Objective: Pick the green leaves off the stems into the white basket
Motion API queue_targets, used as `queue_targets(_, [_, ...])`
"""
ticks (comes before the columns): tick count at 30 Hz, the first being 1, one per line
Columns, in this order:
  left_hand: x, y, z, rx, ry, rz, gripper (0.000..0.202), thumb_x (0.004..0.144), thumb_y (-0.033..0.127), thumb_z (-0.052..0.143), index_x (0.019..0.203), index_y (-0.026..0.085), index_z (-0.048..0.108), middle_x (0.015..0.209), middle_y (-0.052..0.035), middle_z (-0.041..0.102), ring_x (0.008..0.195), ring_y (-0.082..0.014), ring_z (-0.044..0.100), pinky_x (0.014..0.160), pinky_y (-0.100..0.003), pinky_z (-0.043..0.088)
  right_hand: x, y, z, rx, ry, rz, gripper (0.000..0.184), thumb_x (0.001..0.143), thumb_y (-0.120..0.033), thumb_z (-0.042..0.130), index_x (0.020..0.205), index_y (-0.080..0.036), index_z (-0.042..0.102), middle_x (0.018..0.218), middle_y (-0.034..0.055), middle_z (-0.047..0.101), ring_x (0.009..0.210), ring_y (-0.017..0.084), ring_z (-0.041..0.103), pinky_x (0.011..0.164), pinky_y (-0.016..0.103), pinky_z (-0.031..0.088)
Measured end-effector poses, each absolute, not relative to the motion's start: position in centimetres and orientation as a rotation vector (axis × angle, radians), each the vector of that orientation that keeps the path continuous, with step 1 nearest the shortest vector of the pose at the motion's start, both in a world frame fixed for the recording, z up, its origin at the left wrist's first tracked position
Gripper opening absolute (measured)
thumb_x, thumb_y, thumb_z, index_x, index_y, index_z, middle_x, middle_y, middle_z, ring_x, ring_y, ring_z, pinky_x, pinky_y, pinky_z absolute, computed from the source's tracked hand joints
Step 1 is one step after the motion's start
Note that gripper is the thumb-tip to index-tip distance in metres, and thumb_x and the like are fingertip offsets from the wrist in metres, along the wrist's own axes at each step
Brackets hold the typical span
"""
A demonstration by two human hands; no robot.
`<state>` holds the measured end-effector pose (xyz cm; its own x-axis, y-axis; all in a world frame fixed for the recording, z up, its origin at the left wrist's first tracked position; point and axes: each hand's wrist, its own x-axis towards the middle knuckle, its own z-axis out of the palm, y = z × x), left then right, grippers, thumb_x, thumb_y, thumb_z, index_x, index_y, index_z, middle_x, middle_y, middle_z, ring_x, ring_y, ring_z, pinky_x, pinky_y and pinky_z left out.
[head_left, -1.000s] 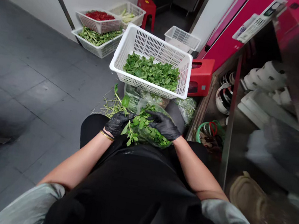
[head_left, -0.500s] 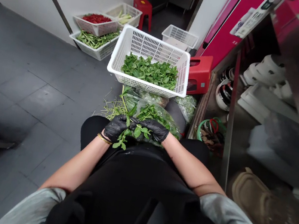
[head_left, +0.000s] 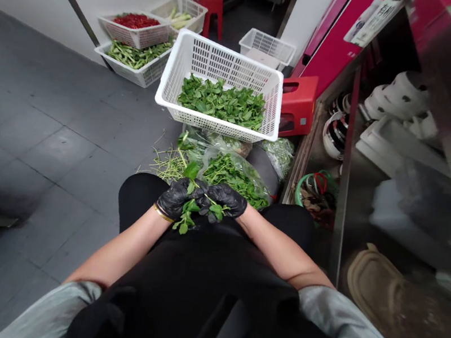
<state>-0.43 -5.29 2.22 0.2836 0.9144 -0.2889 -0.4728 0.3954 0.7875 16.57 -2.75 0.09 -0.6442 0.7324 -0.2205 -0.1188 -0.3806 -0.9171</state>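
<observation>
Both hands wear black gloves and meet over my lap. My left hand is closed on a leafy green stem, whose leaves hang below the fingers and stick up above them. Against it, my right hand pinches a sprig of the same greens. The fingertips partly hide the stems. Just beyond my hands lies an open clear plastic bag of leafy greens. Bare cut stems are heaped on the floor left of it. Past the bag, a white slotted basket holds picked leaves.
Baskets of red chillies and green pods or stalks stand by the left wall. A red stool is behind; another red stool lies beside the white basket. Metal shelving with containers runs along my right.
My hands have drawn closer together, and the right fingers have curled in toward the left. The sprig hangs slightly lower. The whole view has shifted a little.
</observation>
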Motion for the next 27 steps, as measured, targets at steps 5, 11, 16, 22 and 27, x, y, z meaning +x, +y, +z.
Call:
queue_targets(5, [0.3, -5.1, 2.2, 0.764, 0.958, 1.111, 0.02, 0.051, 0.028, 0.084, 0.061, 0.018, 0.069, 0.063, -0.0043, 0.069, 0.069, -0.0216, 0.066, 0.061, -0.029, 0.052, 17.5, -2.2, 0.9, -0.989, -1.816, 1.248, 0.035, 0.078, -0.048, 0.063, 0.066, -0.016, 0.068, 0.063, 0.0021, 0.062, 0.062, 0.013, 0.055, 0.062, 0.025, 0.043])
queue_targets(11, [0.6, -4.8, 2.2, 0.694, 0.99, 1.144, 0.022, 0.054, 0.03, 0.083, 0.065, 0.017, 0.071, 0.061, -0.0034, 0.067, 0.063, -0.0179, 0.063, 0.06, -0.029, 0.05, 17.4, -2.8, -0.9, -1.085, -1.451, 1.371, 0.037, 0.072, -0.053, 0.066, 0.063, -0.018, 0.064, 0.065, 0.0027, 0.064, 0.065, 0.015, 0.058, 0.064, 0.028, 0.047])
queue_targets(16, [-1.1, -3.8, 2.9, 0.61, 1.041, 1.276, 0.031, 0.055, 0.033, 0.084, 0.077, 0.014, 0.074, 0.058, 0.0002, 0.063, 0.051, -0.0095, 0.054, 0.053, -0.024, 0.045, 17.7, -2.0, -0.8, -1.144, -1.25, 1.536, 0.039, 0.059, -0.053, 0.076, 0.058, -0.017, 0.062, 0.059, 0.0024, 0.064, 0.054, 0.013, 0.055, 0.054, 0.027, 0.046])
queue_targets(22, [-1.8, -3.4, 3.0, 0.716, 1.108, 1.172, 0.026, 0.05, 0.029, 0.086, 0.067, 0.015, 0.072, 0.056, -0.002, 0.063, 0.058, -0.0154, 0.06, 0.054, -0.025, 0.046, 17.5, -0.6, 0.5, -1.126, -1.174, 1.816, 0.043, 0.065, -0.058, 0.069, 0.072, -0.016, 0.068, 0.074, 0.0056, 0.07, 0.05, 0.013, 0.058, 0.045, 0.026, 0.047])
queue_targets(27, [-1.5, -3.5, 1.8, 0.685, 1.124, 1.135, 0.023, 0.052, 0.028, 0.083, 0.069, 0.016, 0.071, 0.062, -0.0029, 0.067, 0.059, -0.0177, 0.063, 0.056, -0.029, 0.049, 16.4, -0.3, -0.5, -1.138, -1.368, 1.941, 0.032, 0.055, -0.043, 0.08, 0.058, -0.015, 0.065, 0.056, -0.0007, 0.063, 0.051, 0.011, 0.055, 0.047, 0.023, 0.044])
